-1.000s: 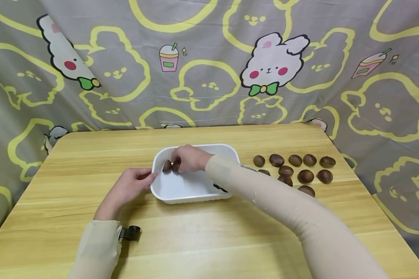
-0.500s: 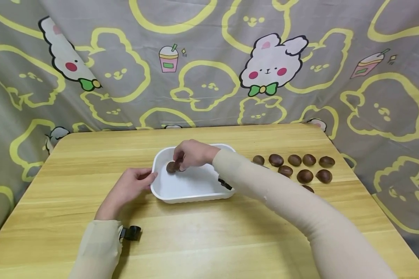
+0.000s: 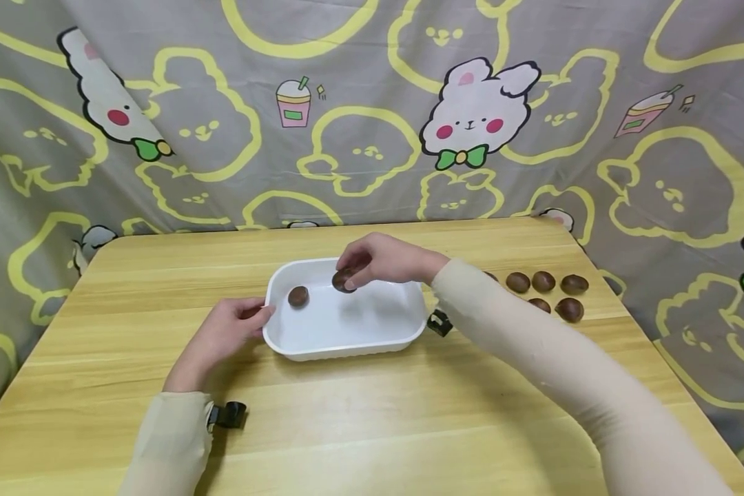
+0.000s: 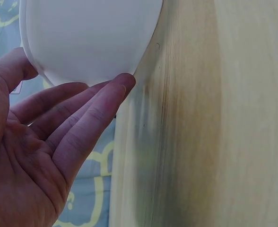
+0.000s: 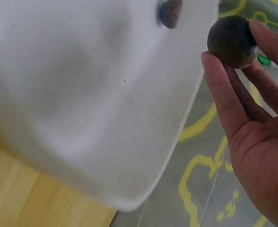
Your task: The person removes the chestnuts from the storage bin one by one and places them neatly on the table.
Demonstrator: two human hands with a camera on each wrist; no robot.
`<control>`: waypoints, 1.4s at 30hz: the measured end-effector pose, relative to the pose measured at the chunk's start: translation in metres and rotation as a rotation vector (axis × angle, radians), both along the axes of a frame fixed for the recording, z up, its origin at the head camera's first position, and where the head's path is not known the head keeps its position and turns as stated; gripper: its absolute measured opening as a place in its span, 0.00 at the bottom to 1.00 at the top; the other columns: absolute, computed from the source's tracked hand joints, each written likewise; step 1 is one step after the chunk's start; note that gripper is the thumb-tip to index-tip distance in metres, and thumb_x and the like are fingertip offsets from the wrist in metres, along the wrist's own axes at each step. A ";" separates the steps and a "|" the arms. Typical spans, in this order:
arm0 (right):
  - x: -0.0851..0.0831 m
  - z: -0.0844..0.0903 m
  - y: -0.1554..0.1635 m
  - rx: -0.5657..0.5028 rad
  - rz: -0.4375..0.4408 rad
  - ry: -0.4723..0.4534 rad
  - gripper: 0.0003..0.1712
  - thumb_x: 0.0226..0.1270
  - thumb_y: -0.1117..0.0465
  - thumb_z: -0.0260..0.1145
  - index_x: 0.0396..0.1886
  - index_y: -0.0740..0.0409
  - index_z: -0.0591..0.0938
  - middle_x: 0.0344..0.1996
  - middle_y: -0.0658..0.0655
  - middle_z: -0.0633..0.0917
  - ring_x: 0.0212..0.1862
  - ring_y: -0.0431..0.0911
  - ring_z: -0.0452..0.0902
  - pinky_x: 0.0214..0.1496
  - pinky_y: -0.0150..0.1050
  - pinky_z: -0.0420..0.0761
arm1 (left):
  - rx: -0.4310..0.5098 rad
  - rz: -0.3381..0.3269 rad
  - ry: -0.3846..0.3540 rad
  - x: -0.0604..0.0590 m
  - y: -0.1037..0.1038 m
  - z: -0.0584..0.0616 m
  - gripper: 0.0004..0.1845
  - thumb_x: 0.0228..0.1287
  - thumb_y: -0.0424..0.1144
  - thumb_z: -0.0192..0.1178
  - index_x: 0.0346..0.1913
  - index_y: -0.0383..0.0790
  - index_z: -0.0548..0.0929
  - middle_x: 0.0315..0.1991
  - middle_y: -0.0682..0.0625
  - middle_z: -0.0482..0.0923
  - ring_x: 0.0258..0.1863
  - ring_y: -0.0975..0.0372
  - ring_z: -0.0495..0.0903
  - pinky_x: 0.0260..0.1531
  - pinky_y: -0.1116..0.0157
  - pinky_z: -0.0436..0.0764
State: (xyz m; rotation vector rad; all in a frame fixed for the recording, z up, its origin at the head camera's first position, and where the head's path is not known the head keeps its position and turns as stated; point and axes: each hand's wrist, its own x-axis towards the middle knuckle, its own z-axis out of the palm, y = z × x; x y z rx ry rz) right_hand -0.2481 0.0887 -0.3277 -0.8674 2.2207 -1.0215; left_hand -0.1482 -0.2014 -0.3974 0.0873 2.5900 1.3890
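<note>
A white rectangular tray (image 3: 322, 332) stands mid-table in the head view. At its left end my left hand (image 3: 228, 334) grips the rim, thumb at the edge and fingers against the outer wall; the left wrist view shows these fingers (image 4: 77, 135) on the tray's end. Over the tray's back half, my right hand (image 3: 389, 260) pinches a brown chestnut (image 3: 343, 281) between thumb and fingertips. The right wrist view has this held chestnut (image 5: 230, 42) at upper right. One other chestnut (image 3: 298, 297) lies inside the tray near its left end.
Several chestnuts (image 3: 517, 282) lie on the wooden table (image 3: 347, 427) to the tray's right, some hidden behind the right sleeve (image 3: 533, 358). A patterned curtain (image 3: 359, 89) hangs behind the table. Black wrist cameras (image 3: 231, 415) stick out from both sleeves.
My right hand has lifted a chestnut from beside the other one and moved right with it, leaving one at the tray's left end. My left hand keeps its place on the rim.
</note>
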 end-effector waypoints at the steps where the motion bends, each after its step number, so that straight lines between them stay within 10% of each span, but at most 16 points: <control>1: 0.001 0.002 0.006 -0.009 -0.017 -0.006 0.16 0.62 0.63 0.73 0.49 0.59 0.84 0.41 0.52 0.85 0.46 0.44 0.81 0.50 0.37 0.78 | 0.003 0.002 -0.003 0.000 0.000 0.000 0.26 0.74 0.44 0.57 0.61 0.23 0.75 0.49 0.34 0.82 0.39 0.55 0.85 0.41 0.63 0.82; 18: 0.045 0.006 0.129 -0.073 -0.292 0.043 0.20 0.62 0.56 0.74 0.53 0.55 0.83 0.46 0.52 0.85 0.49 0.47 0.80 0.52 0.41 0.78 | 0.038 0.004 -0.011 -0.001 0.001 0.002 0.25 0.73 0.41 0.57 0.61 0.21 0.74 0.48 0.32 0.81 0.39 0.54 0.85 0.39 0.65 0.83; 42: 0.110 -0.030 0.289 0.173 -0.589 0.139 0.25 0.68 0.52 0.68 0.59 0.60 0.79 0.50 0.58 0.82 0.46 0.37 0.77 0.42 0.32 0.78 | 0.026 0.003 -0.007 -0.001 -0.002 -0.001 0.24 0.74 0.41 0.57 0.61 0.23 0.75 0.48 0.33 0.82 0.40 0.54 0.85 0.39 0.65 0.83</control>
